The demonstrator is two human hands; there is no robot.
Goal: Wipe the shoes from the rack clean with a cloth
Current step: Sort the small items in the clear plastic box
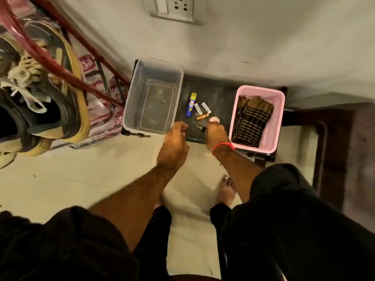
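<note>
Several shoes (40, 88), black with tan soles, are crammed on a red-framed rack at the far left. A brown striped cloth (251, 120) lies folded in a pink basket (281, 118) on a low dark table (215, 92). My left hand (174, 138) hovers with curled fingers at the front right corner of a clear plastic box (132, 98). My right hand (217, 134), with a red thread at the wrist, pinches a small dark pointed item (200, 128) at the table's front edge. A small pink disc (214, 119) sits at its fingertips.
A blue and yellow tube (191, 104), two white batteries (203, 108) and a gold one (203, 116) lie on the table between box and basket. A wall socket (176, 9) is above. Pale floor tiles (71, 179), my bare foot (227, 191) and dark trousers fill the foreground.
</note>
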